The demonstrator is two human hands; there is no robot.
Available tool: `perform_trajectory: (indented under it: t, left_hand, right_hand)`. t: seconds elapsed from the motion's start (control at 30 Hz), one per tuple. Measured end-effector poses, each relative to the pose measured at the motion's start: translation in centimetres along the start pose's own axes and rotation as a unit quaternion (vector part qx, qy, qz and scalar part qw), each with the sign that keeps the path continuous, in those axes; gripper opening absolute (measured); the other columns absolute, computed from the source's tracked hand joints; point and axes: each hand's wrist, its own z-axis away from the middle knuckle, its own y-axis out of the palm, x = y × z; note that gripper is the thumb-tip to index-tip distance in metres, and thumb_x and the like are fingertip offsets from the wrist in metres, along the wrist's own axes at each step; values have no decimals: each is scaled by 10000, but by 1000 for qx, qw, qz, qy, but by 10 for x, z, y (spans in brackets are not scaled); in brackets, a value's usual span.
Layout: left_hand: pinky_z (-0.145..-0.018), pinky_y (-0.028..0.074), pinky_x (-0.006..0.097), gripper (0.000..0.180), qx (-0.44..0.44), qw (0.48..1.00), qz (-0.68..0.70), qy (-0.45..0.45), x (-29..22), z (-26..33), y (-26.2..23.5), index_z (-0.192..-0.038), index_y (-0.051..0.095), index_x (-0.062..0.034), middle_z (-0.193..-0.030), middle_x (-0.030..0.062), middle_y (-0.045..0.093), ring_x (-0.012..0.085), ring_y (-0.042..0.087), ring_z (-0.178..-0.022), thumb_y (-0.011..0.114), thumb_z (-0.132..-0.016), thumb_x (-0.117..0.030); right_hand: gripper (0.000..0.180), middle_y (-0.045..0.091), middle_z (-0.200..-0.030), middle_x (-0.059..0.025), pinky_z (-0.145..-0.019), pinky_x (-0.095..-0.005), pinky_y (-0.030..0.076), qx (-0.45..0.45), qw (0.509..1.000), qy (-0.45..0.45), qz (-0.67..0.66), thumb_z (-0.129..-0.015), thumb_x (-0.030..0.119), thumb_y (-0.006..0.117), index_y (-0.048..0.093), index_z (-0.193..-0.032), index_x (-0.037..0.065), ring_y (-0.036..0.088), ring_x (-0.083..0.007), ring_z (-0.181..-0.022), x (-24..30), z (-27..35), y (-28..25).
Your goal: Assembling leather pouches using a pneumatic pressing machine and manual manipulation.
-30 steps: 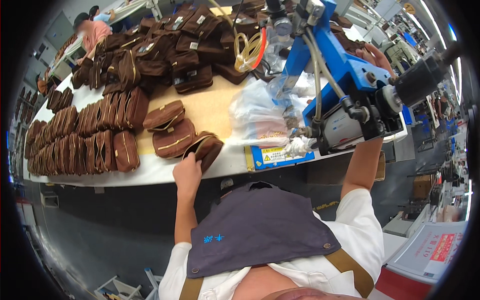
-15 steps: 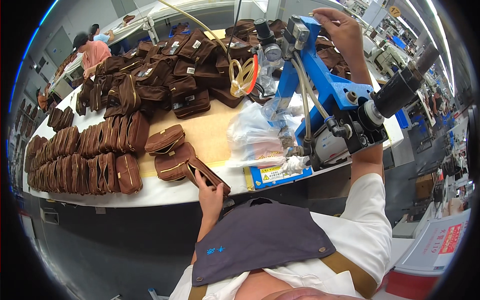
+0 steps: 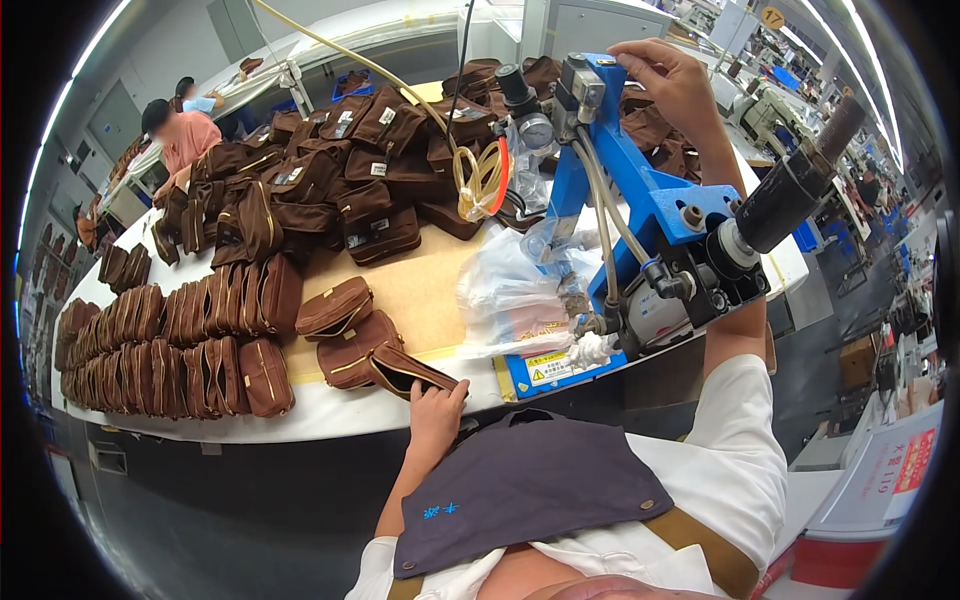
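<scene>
My left hand is closed on the near edge of a brown zip pouch, whose mouth gapes with a dark inside. This pouch leans against another brown pouch lying flat on the table. Up at the right, my right hand is at the top of the blue press, thumb and forefinger brought together at its end. A small brass-coloured piece shows at these fingertips; whether they grip it I cannot tell. My right forearm passes behind the press and its black cylinder.
Rows of brown pouches stand along the table's left side. A heap of darker brown bags covers the far side. Clear plastic lies beside the press; a coiled yellowish hose hangs over it. Other people work at far left.
My left hand has shifted to the pouch's near edge, and the pouch's opening shows wider. My right hand stays by the press top. The whole view has shifted slightly.
</scene>
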Motion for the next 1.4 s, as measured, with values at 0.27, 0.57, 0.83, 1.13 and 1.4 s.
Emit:
perform_trajectory:
  t: [0.27, 0.57, 0.83, 1.13, 1.4]
  left_hand:
    - [-763, 388, 362, 162, -121, 990, 77, 8, 4, -23, -11, -933, 635, -130, -717, 17, 600, 197, 591, -738, 626, -783, -70]
    - [-712, 380, 362, 136, -130, 989, 69, -19, -4, -32, 32, -921, 670, -154, -795, 4, 651, 200, 608, -760, 646, -798, -103]
    - [-702, 377, 370, 236, -99, 993, 53, -48, -5, -22, 37, -997, 664, -159, -793, 21, 655, 210, 611, -702, 714, -768, -183]
    - [-693, 377, 373, 139, -124, 984, 129, -10, -18, -30, 23, -927, 654, -167, -767, 11, 629, 209, 609, -728, 702, -800, -200]
    - [-636, 409, 360, 158, -194, 976, 101, -7, -11, -21, 40, -951, 686, -175, -754, -13, 610, 201, 600, -707, 718, -797, -195]
  right_hand:
    - [204, 679, -940, -52, -731, -268, 507, 28, 999, -36, 1, -942, 208, 624, 736, -1057, 83, 647, -155, -840, 4, -5, -6]
    - [199, 657, -902, -78, -753, -316, 509, 121, 991, -22, 57, -926, 198, 635, 719, -1030, 51, 638, -203, -815, 10, -23, -6]
    - [199, 679, -935, -59, -801, -282, 538, 139, 989, 8, 51, -939, 192, 621, 683, -1052, 41, 654, -156, -848, 3, -22, 0]
    - [177, 705, -842, -70, -669, -276, 517, 83, 990, 109, 18, -890, 135, 644, 721, -1003, 23, 635, -124, -731, 28, -23, -21]
    - [230, 689, -825, -38, -625, -253, 522, 108, 978, 177, -5, -916, 164, 621, 715, -1074, 25, 621, -108, -696, 34, -22, -20]
